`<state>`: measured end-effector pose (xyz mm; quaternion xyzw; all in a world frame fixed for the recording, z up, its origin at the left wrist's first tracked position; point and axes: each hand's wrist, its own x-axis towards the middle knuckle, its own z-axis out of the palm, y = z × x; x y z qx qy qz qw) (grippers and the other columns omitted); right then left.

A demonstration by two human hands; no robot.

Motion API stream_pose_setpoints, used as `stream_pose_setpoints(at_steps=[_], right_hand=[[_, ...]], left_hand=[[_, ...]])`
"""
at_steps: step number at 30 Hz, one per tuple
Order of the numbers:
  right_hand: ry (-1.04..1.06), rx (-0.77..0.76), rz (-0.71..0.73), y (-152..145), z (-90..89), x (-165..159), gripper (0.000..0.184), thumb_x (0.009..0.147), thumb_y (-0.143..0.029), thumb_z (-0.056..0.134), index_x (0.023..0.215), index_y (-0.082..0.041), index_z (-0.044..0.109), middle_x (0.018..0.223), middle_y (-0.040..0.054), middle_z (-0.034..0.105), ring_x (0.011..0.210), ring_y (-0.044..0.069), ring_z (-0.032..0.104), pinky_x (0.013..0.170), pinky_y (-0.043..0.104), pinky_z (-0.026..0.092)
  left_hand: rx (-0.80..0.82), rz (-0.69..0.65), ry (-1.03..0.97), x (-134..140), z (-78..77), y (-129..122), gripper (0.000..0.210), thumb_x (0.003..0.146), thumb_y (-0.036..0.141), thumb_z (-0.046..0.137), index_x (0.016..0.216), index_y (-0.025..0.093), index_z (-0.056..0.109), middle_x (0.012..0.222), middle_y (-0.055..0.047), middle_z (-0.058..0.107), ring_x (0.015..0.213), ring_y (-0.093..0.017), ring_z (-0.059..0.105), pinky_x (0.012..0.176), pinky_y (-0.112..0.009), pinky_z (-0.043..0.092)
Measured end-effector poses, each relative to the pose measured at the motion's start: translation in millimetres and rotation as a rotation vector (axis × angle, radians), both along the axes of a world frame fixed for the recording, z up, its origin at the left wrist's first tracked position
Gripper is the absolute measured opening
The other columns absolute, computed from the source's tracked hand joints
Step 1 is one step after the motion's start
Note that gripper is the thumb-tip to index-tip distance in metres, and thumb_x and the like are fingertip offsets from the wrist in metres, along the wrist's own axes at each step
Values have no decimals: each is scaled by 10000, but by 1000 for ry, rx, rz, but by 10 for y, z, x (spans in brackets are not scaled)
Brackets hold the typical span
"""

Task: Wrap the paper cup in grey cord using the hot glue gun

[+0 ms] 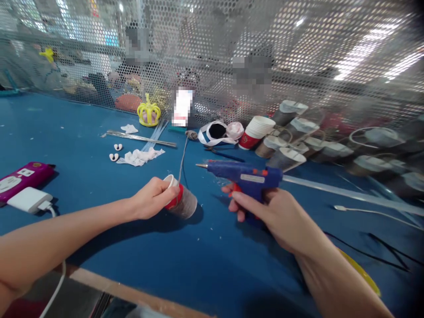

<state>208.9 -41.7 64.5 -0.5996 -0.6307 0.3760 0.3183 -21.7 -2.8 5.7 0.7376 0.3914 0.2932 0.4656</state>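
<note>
My left hand (pixel 150 198) is closed around the upper part of a tilted paper cup (pixel 187 205). The cup has a white rim, a red band and a greyish-brown wrapping over its base end. From the cup a thin grey cord (pixel 182 163) runs back to a small ball of cord (pixel 191 135) on the table. In my right hand (pixel 273 212) is a blue hot glue gun (pixel 243 173), gripped by its handle with fingers around the red trigger. Its metal nozzle points left, above and right of the cup, apart from it. A clear glue stick (pixel 318 185) sticks out of its rear.
Several wrapped cups with handles (pixel 291 157) crowd the back right, beside stacked paper cups (pixel 256 130). White ribbon (pixel 202 136), a yellow crown-shaped piece (pixel 149 115) and metal rods (pixel 142 138) lie behind my hands. A purple power strip (pixel 35 176) with a white charger (pixel 29 199) is left.
</note>
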Motion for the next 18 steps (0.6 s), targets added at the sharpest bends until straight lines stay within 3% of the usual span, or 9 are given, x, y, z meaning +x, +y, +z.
stream_pose_setpoints(at_steps=[3,8,13,18], right_hand=[[2,-14,13,-138,-16,-94,253,724,-394,563,822,-169,625,558,-2,609,438,107,510,473,240,441],[-130,-52,-55,-299,-36,-204,227,691,-422,570,611,-211,593,386,-31,523,347,119,482,373,234,435],[-271,161,38,-309,-111,-227,263,712,-396,528,489,-257,526,365,-27,504,312,126,472,346,252,403],[-311,264,80,-271,-209,-190,207,731,-389,492,615,-264,610,388,-7,508,390,168,512,396,287,393]], left_hand=[[-30,-11,11,-7,17,11,382,783,368,328,475,143,342,481,35,299,475,-64,275,452,-198,243],[-123,28,-42,6,40,35,375,754,392,343,487,134,403,481,28,347,474,-70,310,456,-195,281],[-173,59,-71,28,45,30,344,752,347,364,515,119,467,484,30,369,479,-71,330,460,-187,283],[-140,51,-80,28,26,31,378,774,366,372,505,117,461,470,39,336,467,-64,307,439,-179,261]])
